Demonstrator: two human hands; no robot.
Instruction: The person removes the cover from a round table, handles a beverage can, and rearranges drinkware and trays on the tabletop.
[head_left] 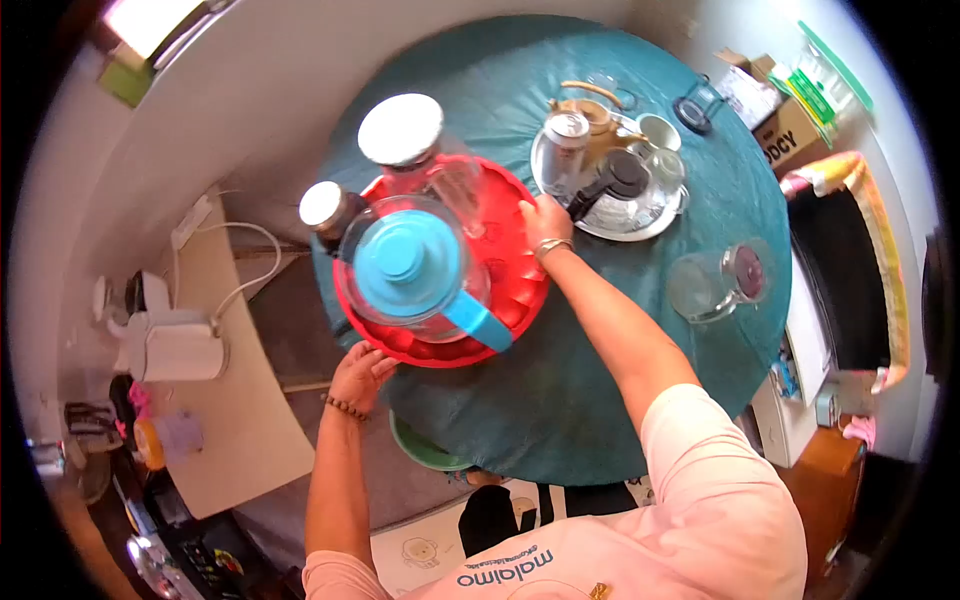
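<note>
A round red tray point(520, 290) with a scalloped edge is over the left side of the round table. My left hand point(362, 378) is closed on its near-left rim, fingertips at the edge. On the right rim, my right hand point(547, 222) grips the tray, its fingers partly hidden. The tray carries a clear pitcher with a blue lid point(408, 262) and blue handle, a tall clear jar with a white lid point(401, 130), and a smaller dark jar with a white lid point(321, 205). Just beyond my right hand is a black-handled item point(610, 183).
A silver tray point(640, 232) on the green tablecloth point(480, 420) holds a can point(566, 150), a tan teapot point(598, 120) and cups. A glass jug point(715, 285) lies to the right. A dark-based glass point(700, 105) stands at the back. A green basin point(425, 445) sits below the edge.
</note>
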